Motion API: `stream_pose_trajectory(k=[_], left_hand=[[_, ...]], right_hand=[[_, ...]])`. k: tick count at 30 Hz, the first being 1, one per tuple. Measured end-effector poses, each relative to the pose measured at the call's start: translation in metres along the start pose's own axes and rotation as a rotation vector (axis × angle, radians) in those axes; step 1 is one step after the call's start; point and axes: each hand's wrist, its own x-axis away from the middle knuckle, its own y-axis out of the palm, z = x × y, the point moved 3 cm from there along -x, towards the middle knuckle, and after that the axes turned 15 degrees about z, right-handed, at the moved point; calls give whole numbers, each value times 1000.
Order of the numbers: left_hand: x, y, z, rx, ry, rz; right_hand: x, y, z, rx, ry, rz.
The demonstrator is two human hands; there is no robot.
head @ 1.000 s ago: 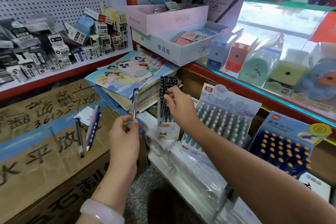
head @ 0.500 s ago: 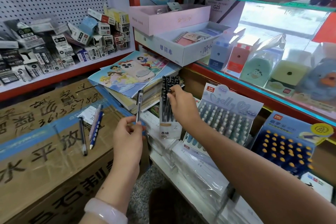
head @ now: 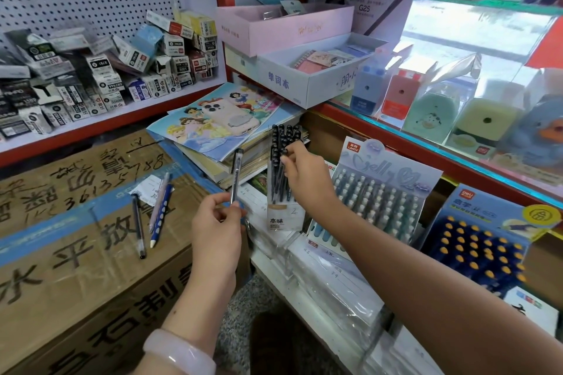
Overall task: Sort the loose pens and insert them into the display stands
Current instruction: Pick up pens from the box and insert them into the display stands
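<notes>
My left hand (head: 217,230) pinches a clear-barrelled pen with a dark cap (head: 235,175) and holds it upright. My right hand (head: 306,175) reaches to a clear display stand (head: 285,216) full of black pens (head: 281,143) and pinches one of the black pens near its top. On the cardboard box (head: 76,253) lie three loose pens: a black one (head: 138,227), a pink one (head: 158,202) and a blue one (head: 161,215). Two more display stands sit to the right: a pale blue one (head: 387,167) and a dark blue one with yellow-tipped pens (head: 487,240).
A stack of picture books (head: 225,125) with a phone (head: 231,116) on top lies behind the stand. White and pink boxes (head: 304,82) sit on a glass shelf with sharpeners (head: 396,94). Small refill boxes (head: 106,76) crowd the left shelf. Wrapped packs (head: 329,277) lie below.
My right hand has stayed at the black pens, shifting slightly along their tops. My left hand keeps the pen upright and barely moves. The view has drifted a little.
</notes>
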Motion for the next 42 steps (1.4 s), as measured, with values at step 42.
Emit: stream_pose_trajectory(k=[42], left_hand=[[10, 10, -2, -62, 12, -195]], right_hand=[[16, -24, -24, -627, 412, -354]])
